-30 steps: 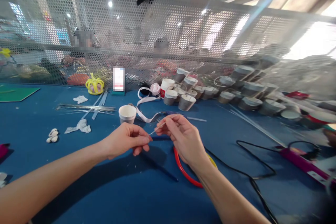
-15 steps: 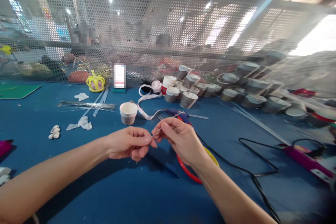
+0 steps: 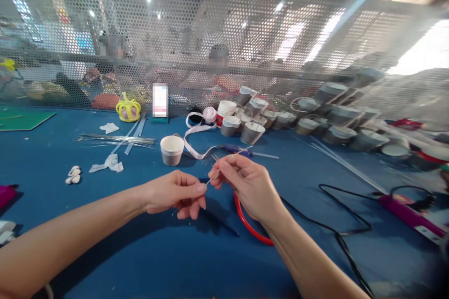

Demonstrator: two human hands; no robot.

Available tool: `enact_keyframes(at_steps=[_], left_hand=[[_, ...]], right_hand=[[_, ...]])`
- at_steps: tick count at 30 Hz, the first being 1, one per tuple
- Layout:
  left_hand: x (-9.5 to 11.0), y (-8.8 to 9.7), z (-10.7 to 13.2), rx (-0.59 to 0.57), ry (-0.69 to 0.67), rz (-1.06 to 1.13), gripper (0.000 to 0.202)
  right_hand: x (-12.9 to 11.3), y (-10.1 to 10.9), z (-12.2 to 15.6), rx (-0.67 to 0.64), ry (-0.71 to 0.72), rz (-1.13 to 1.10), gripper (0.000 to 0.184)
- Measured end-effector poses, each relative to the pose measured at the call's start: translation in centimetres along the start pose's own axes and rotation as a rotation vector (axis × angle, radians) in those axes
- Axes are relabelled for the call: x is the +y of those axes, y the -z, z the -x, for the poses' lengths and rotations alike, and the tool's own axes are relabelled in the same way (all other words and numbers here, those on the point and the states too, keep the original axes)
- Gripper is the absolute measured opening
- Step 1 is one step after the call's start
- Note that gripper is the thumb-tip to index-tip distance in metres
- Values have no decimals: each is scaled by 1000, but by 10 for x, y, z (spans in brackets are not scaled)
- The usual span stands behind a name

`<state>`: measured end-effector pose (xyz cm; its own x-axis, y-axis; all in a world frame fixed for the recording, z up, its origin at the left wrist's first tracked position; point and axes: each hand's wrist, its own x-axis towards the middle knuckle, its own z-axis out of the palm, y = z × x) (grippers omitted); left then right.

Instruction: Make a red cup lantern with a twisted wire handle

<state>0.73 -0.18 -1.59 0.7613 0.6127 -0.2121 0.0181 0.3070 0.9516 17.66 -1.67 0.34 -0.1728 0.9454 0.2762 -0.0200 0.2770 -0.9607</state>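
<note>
Between my hands runs a thin, twisted-looking wire (image 3: 230,159), slanting up to the right. My left hand (image 3: 180,192) pinches its lower end between thumb and forefinger. Further up, my right hand (image 3: 242,180) is closed on the same wire, and its free tip sticks out past the fingers. Just beyond my left hand stands a small grey cup with a white rim (image 3: 171,151). Behind my right hand lies a blue glue gun (image 3: 234,149) with a clear stick at its end. A red-handled tool (image 3: 249,225) lies partly hidden under my right wrist.
Loose straight wires (image 3: 117,140) lie at the left near white lace scraps (image 3: 111,163). White ribbon (image 3: 191,145) curls behind the cup. Many small grey buckets (image 3: 253,132) are piled along the perforated metal screen (image 3: 224,23). A black cord (image 3: 315,222) crosses to a purple power strip (image 3: 412,218).
My right hand has moved slightly right and away from my left, so more wire shows between them. My left fingers have spread a little while keeping their pinch.
</note>
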Motion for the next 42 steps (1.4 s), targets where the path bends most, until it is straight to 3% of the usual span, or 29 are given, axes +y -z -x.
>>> enact_keyframes(at_steps=[13,20,23,26,29,42], left_hand=[[-6,-3,-3,19,-9,68,39],[-5,4,-1,-125,-27,174,32],[-5,2,-2,-83,-55,164,31],[-3,0,-2,53,-105,16,33],[-1,-2,-1,149,-186,-267,34],[1,-6,3,298,-442,-1124,23]], right_hand=[[1,-2,2,-36,-18,1,17],[-2,2,0,67,-9,-21,16],[-1,1,0,23,-33,-12,15],[4,-2,1,-66,-68,37,14],[8,-3,2,-87,-75,72,13],[7,-5,4,-25,-28,197,10]])
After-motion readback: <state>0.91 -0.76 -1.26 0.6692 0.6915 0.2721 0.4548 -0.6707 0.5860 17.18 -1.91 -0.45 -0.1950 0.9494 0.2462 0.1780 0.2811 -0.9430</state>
